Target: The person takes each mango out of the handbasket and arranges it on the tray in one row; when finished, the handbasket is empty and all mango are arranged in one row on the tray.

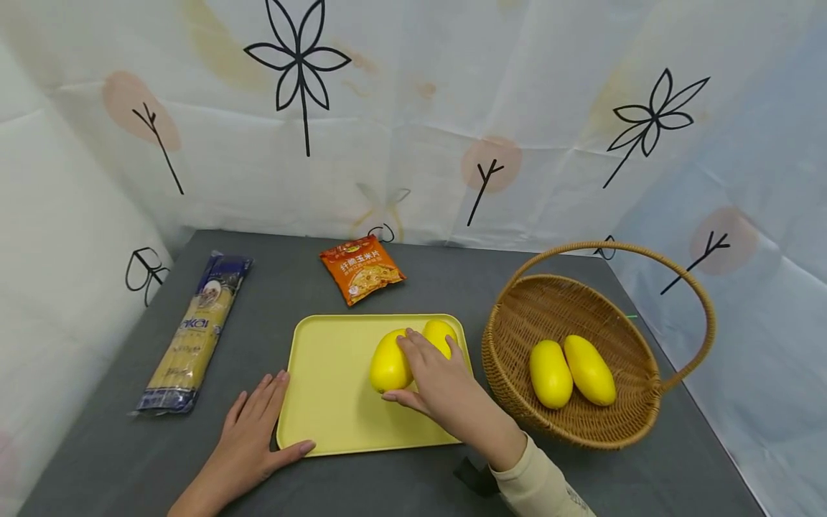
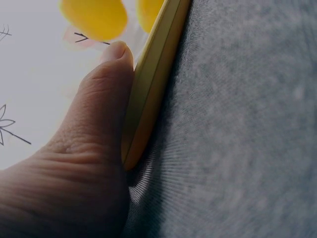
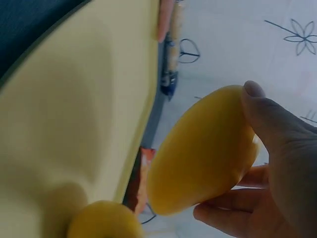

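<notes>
My right hand grips a yellow mango, thumb on one side and fingers on the other. The right wrist view shows this mango held up off the yellow tray. A second mango lies on the tray near its far right corner, partly hidden by the fingers. At the tray's left edge rests my left hand, fingers straight on the table and thumb against the near rim. Two more mangoes lie in the wicker basket to the right.
An orange snack packet lies behind the tray. On the left is a long pack of noodles in blue and clear wrap. The basket's tall handle arches over its right side. Patterned white cloth hangs behind the grey table.
</notes>
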The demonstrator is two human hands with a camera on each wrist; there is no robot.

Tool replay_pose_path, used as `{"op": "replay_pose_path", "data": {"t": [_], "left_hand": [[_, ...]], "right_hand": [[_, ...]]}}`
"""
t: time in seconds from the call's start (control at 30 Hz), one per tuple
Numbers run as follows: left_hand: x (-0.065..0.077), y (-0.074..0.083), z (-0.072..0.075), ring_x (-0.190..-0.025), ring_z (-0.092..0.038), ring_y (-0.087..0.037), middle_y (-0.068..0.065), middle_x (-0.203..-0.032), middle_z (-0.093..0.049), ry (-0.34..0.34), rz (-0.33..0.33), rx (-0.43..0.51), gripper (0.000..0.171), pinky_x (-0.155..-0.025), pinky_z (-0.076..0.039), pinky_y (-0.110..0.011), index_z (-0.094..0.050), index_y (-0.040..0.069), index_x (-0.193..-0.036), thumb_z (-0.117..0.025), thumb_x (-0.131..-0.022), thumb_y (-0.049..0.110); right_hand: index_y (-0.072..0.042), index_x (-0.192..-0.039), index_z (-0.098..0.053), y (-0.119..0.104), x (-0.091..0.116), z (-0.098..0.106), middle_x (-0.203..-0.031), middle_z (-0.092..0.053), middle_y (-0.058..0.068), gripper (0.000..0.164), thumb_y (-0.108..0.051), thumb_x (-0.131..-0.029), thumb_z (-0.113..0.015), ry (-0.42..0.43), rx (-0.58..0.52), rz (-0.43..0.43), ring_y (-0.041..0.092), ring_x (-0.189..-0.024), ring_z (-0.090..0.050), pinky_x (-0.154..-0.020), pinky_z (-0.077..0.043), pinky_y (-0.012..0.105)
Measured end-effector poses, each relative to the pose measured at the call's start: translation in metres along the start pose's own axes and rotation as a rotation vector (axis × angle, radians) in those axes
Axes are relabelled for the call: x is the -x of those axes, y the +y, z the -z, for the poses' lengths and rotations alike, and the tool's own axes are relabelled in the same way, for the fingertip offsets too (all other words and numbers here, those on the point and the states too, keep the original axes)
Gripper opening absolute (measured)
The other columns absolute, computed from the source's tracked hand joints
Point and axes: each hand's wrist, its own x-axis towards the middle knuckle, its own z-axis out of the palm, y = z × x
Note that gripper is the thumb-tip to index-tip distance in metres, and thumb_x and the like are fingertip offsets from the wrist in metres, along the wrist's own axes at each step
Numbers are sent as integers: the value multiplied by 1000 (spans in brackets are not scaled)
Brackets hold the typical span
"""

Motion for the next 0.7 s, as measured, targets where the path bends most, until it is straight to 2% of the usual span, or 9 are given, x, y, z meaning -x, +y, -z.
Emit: {"op": "replay_pose_path", "data": {"t": [0.17, 0.33, 0.57, 0.7], "left_hand": [[0, 1, 1, -134, -15, -29, -12, -146, -20, -3, 3, -3, 103, -103, -6, -52, -7, 18, -145, -53, -69, 70], [-1, 1, 1, -134, -15, -29, -12, -146, -20, -5, 3, -1, 103, -103, -5, -52, -7, 18, -145, -53, -69, 70], [0, 0, -1, -134, -14, -27, -12, -146, -20, -2, 1, -2, 101, -104, -4, -51, -6, 19, -145, -52, -70, 70], [0, 0, -1, -134, -14, -27, -12, -146, -20, 7, -4, -2, 101, -103, -5, -52, -7, 19, -145, -52, -70, 69]], "right_hand": [[-10, -131, -40, 2, -10, -20, -133, -44, 9, 76, -66, -79, -41, 5, 77, -24, 22, -129, -33, -98, -21, 61], [-11, -130, -40, 2, -14, -34, -132, -45, 9, 75, -66, -78, -43, -22, 98, -28, 24, -133, -24, -98, -21, 60], [-9, -129, -40, 3, -15, -43, -134, -43, 7, 75, -63, -77, -46, -20, 105, -32, 23, -134, -22, -99, -19, 60], [-13, -130, -39, 4, -15, -44, -135, -41, 8, 73, -62, -77, -50, -34, 86, -36, 25, -131, -27, -98, -19, 61]]}}
